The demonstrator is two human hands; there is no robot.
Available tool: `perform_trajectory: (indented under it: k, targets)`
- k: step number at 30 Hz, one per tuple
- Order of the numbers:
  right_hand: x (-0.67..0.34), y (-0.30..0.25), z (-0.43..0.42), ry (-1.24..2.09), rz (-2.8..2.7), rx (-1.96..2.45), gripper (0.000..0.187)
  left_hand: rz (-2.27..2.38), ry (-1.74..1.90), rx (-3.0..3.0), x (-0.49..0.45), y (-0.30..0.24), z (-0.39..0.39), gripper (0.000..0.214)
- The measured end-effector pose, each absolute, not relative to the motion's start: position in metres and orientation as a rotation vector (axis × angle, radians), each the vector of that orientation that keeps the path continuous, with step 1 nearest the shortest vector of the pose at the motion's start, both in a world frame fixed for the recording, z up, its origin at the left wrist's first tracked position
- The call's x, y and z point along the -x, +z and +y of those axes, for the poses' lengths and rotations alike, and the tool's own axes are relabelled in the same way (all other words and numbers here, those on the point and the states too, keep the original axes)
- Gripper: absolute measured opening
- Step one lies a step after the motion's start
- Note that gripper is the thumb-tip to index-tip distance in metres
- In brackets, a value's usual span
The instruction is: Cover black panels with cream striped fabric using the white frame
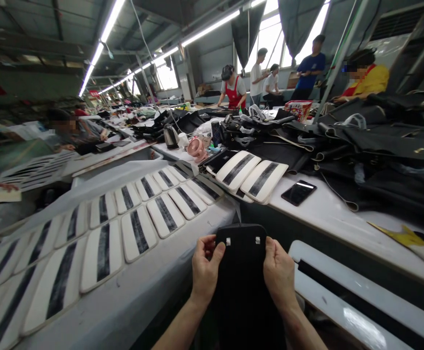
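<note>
A black flat panel (241, 272) with rounded top corners hangs upright between my hands. Near its top edge sit two small shiny metal pieces, one at each side. My left hand (205, 265) pinches the panel's left edge between thumb and fingers. On the opposite edge, my right hand (278, 267) is closed the same way. To the left, white panels (138, 231), each with a dark stripe, lie in two rows on a covered table. Two more striped panels (264, 181) rest on the right-hand table, beyond my hands.
A phone (298, 192) lies on the right table (343, 233). Behind it are heaps of black leather-like pieces (387, 141). A pink fan (196, 148) and a metal kettle (170, 137) stand farther back. A white slotted board (328, 291) is at lower right. Several people work in the background.
</note>
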State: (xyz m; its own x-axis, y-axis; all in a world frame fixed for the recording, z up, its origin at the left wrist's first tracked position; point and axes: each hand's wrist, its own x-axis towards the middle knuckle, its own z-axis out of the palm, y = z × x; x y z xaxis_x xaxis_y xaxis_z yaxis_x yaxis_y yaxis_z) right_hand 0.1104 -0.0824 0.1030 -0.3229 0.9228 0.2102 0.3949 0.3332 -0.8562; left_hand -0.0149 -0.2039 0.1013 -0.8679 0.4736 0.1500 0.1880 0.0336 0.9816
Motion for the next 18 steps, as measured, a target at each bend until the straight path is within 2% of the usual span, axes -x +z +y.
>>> perform_trajectory:
  k: [3,6,10,14,17,18]
  targets:
    - [-0.106,0.108,-0.094,0.946,-1.912,1.072,0.048,1.926,1.803,-1.065,0.055,0.137,-0.199,0.041]
    - [-0.098,0.116,-0.107,0.996,-1.956,0.965,0.049,1.527,1.324,-1.388,0.086,0.181,-0.186,0.048]
    - [-0.091,0.124,-0.12,1.142,-1.991,0.823,0.05,1.405,0.781,-1.572,0.1,0.208,-0.175,0.052]
    - [-0.107,0.112,-0.122,1.433,-2.048,0.768,0.05,1.41,0.812,-1.435,0.104,0.195,-0.186,0.048]
    - [-0.137,0.078,-0.118,1.596,-2.157,0.841,0.045,1.442,0.896,-1.292,0.112,0.182,-0.204,0.047]
    - [-0.149,0.061,-0.118,1.629,-2.154,0.92,0.049,1.463,0.914,-1.282,0.115,0.179,-0.209,0.046]
